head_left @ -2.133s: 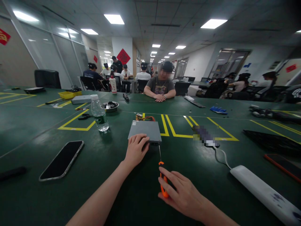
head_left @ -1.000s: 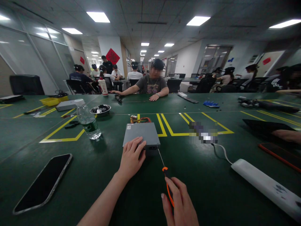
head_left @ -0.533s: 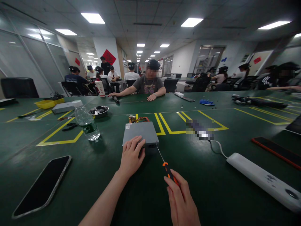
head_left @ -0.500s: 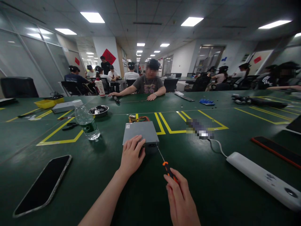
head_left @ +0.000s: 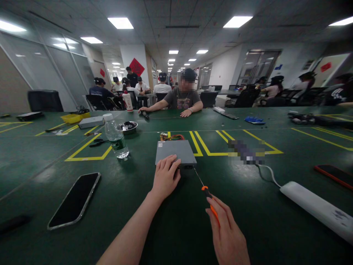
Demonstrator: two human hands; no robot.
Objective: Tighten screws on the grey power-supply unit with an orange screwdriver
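Observation:
A grey metal computer power supply (head_left: 176,150) lies on the green table, its bundle of coloured wires (head_left: 172,137) at the far side. My left hand (head_left: 167,175) holds it by the near edge, fingers over the top and thumb toward the front face. In my right hand (head_left: 227,224) is a screwdriver (head_left: 206,191) with an orange and black handle, gripped between thumb and fingers. Its thin shaft points up and left, and the tip meets the near right corner of the power supply. Whether it sits in a screw is too small to tell.
Left of the power supply stand a water bottle (head_left: 116,138) and a metal bowl (head_left: 129,127). A phone (head_left: 75,200) lies near left. A white power strip (head_left: 317,209) with its cable is at right. Across the table sits a person (head_left: 182,97), arms on the tabletop.
The whole view has swung left, so things appear farther right. Both hands stay at the power supply, and the screwdriver tip remains at its corner. More of the orange handle shows.

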